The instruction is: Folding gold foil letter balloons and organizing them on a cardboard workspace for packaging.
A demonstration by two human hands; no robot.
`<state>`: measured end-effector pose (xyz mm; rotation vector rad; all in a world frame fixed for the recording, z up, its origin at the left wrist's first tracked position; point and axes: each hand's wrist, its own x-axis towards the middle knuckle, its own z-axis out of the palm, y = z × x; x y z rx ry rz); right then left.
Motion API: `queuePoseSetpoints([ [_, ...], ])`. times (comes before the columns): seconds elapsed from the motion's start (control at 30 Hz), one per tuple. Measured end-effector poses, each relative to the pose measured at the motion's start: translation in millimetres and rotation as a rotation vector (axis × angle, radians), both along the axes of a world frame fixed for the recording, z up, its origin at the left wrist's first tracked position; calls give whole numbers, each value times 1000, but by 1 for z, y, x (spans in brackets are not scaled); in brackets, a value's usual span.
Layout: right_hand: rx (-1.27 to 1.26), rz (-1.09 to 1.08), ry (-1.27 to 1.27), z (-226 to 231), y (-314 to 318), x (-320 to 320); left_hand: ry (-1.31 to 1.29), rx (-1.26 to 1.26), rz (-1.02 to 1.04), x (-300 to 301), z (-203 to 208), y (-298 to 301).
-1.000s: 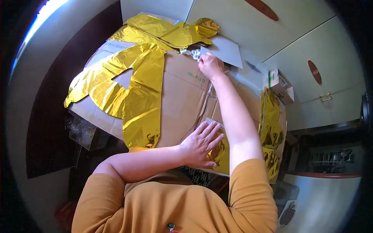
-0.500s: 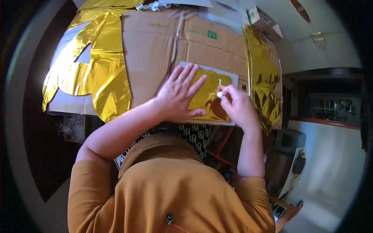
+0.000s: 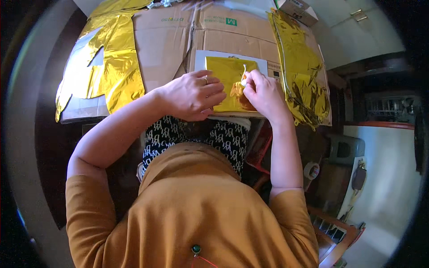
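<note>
The right hand [image 3: 267, 91] has its grip closed, thumb against fingers, on a small white piece [image 3: 244, 82], from which a thin white strip [image 3: 244, 69] sticks up. I suppose a pinch by the fingertips is used because the piece is too small for the whole palm. It is held over the right part of a smooth gold foil sheet [image 3: 223, 67], where the foil is crumpled just below the fingers.

This foil lies on a pale board [image 3: 201, 58] at the near edge of the cardboard-covered counter [image 3: 161, 40], to the right of its middle; so close to the body, both hands probably reach it with ease. The left hand [image 3: 190, 94] is at the left side of the foil, its fingers bent. Whether its grip takes the foil or only rests there, I cannot tell.

A large cut foil shape [image 3: 120, 67] is spread along the counter's left edge, and a creased foil stack [image 3: 295, 58] lies along the right edge. Being at the sides, they seem to leave the near middle for the hands. A carton [image 3: 297, 9] stands at the far right corner.
</note>
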<state>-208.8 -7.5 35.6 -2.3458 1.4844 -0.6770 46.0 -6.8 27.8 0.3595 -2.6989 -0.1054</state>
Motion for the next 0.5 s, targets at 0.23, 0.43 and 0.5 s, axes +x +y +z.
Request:
queuePoseSetpoints([
  [0.23,-2,-11,34,0,-4,0,-17,140,55,-6,-8,6],
  [0.43,53,-44,92,3,-5,2,-219,85,202,-14,-9,21],
  [0.5,43,-26,63,2,-5,1,-199,82,199,-16,-5,21],
])
